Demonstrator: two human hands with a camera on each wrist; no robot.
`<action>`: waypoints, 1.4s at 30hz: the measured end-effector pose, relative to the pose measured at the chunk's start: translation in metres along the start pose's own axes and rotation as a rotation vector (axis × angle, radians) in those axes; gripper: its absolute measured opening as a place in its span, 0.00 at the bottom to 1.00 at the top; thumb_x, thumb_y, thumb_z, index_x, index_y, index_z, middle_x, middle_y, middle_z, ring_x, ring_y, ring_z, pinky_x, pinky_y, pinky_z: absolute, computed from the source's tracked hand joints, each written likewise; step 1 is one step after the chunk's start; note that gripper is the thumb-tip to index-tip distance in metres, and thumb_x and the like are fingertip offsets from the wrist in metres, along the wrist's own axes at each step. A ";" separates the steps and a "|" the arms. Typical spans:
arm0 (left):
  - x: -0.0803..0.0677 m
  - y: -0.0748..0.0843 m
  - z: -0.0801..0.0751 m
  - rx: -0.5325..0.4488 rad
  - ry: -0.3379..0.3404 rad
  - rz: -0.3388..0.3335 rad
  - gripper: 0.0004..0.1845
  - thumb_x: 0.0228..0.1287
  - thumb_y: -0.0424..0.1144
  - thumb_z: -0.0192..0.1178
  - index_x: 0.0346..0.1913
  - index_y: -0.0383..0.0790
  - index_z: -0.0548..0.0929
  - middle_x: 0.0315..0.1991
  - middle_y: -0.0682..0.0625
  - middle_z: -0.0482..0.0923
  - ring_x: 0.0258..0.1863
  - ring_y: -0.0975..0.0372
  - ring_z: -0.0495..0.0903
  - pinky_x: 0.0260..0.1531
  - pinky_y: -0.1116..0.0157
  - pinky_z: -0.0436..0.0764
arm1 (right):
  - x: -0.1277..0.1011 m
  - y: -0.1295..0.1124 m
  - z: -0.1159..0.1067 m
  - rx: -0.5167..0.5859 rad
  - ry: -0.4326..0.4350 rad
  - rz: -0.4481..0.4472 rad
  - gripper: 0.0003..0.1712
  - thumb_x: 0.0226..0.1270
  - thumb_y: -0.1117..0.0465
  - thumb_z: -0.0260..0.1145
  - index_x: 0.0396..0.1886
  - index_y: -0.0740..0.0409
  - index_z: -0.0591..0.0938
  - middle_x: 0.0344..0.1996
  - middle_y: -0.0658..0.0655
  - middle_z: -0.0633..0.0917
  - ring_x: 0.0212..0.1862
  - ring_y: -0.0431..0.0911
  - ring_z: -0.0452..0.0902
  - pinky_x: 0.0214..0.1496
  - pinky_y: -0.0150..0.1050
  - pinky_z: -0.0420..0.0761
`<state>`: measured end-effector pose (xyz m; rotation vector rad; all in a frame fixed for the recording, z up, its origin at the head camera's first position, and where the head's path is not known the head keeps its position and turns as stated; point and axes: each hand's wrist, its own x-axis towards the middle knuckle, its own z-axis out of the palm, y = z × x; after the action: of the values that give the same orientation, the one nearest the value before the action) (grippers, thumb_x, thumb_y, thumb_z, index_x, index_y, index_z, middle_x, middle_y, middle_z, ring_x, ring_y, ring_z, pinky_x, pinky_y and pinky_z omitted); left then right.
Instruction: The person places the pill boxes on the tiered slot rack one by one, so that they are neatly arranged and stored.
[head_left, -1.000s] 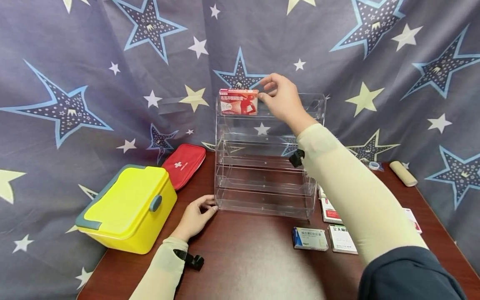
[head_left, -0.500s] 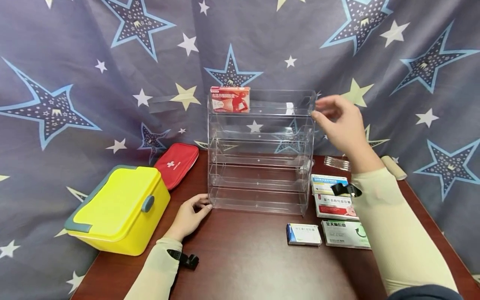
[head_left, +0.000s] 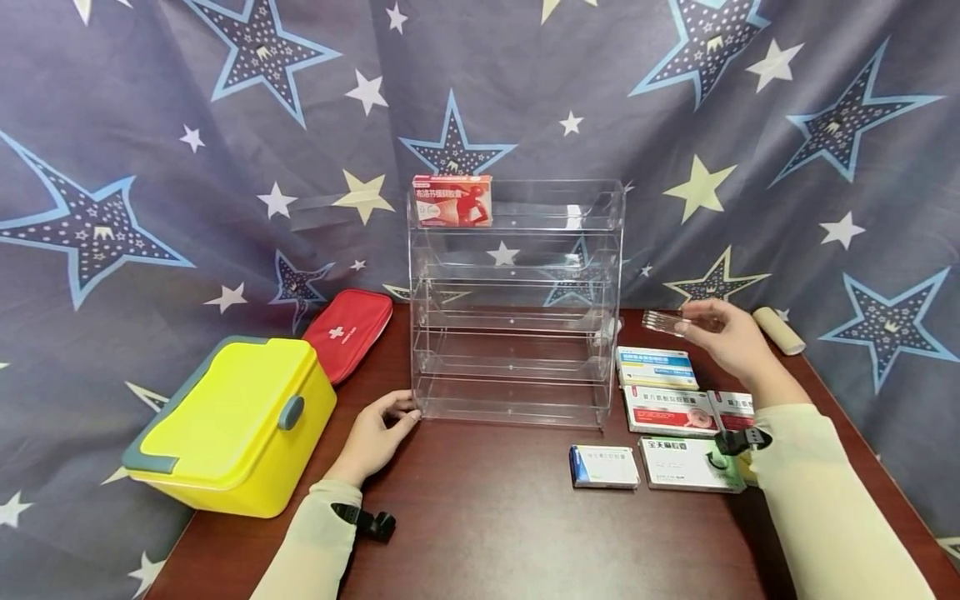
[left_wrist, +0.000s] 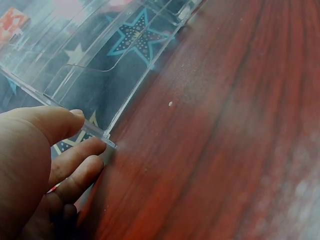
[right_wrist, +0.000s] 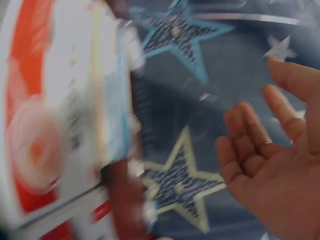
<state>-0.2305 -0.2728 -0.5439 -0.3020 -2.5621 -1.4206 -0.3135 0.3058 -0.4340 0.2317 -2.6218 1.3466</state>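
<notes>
A clear acrylic tiered shelf (head_left: 517, 333) stands mid-table on dark wood. One red-and-white medicine box (head_left: 452, 200) stands in its top tier at the left. My left hand (head_left: 397, 414) rests on the table, its straight fingers touching the shelf's bottom left corner (left_wrist: 107, 141); the left hand (left_wrist: 90, 131) holds nothing. To the right of the shelf, my right hand (head_left: 708, 325) hovers above the loose boxes, beside a clear strip packet (head_left: 663, 322). Seen from the wrist, the right hand (right_wrist: 260, 135) has relaxed fingers and an empty palm.
Several medicine boxes lie right of the shelf: blue-white (head_left: 655, 367), red-white (head_left: 670, 410), green-white (head_left: 686, 463), and a small blue one (head_left: 603, 466). A yellow lidded case (head_left: 232, 421) and a red first-aid pouch (head_left: 348, 329) sit left. A beige roll (head_left: 778, 330) lies far right.
My right hand let go of the red-and-white box on the top tier, then swung right and down to above the loose boxes. The left hand stayed put.
</notes>
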 end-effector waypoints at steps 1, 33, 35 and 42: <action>0.000 0.000 0.000 0.002 0.000 -0.002 0.17 0.70 0.35 0.70 0.59 0.40 0.86 0.44 0.51 0.87 0.42 0.59 0.84 0.48 0.62 0.80 | -0.001 0.008 0.000 -0.014 -0.033 0.025 0.29 0.75 0.49 0.71 0.66 0.62 0.79 0.60 0.65 0.81 0.50 0.43 0.80 0.44 0.29 0.78; 0.002 0.002 0.000 0.009 -0.001 -0.016 0.16 0.71 0.35 0.69 0.59 0.42 0.86 0.43 0.53 0.87 0.43 0.60 0.83 0.49 0.61 0.80 | 0.005 0.065 0.005 -0.127 -0.400 0.231 0.45 0.68 0.55 0.76 0.74 0.75 0.66 0.61 0.77 0.75 0.56 0.62 0.76 0.50 0.49 0.80; 0.002 0.002 0.000 0.010 -0.001 -0.019 0.16 0.71 0.35 0.69 0.59 0.42 0.86 0.43 0.54 0.87 0.43 0.60 0.83 0.50 0.61 0.80 | 0.005 0.065 0.005 -0.121 -0.395 0.228 0.43 0.68 0.57 0.76 0.73 0.75 0.68 0.59 0.76 0.77 0.55 0.62 0.76 0.48 0.48 0.81; 0.000 0.001 -0.001 0.018 -0.006 -0.032 0.16 0.71 0.36 0.69 0.59 0.45 0.86 0.43 0.55 0.87 0.43 0.62 0.83 0.51 0.58 0.80 | 0.004 0.062 0.009 -0.127 -0.381 0.239 0.40 0.66 0.61 0.78 0.69 0.76 0.70 0.56 0.75 0.79 0.55 0.62 0.77 0.46 0.46 0.82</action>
<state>-0.2300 -0.2733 -0.5431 -0.2636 -2.5949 -1.4085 -0.3324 0.3338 -0.4874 0.1741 -3.1269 1.3067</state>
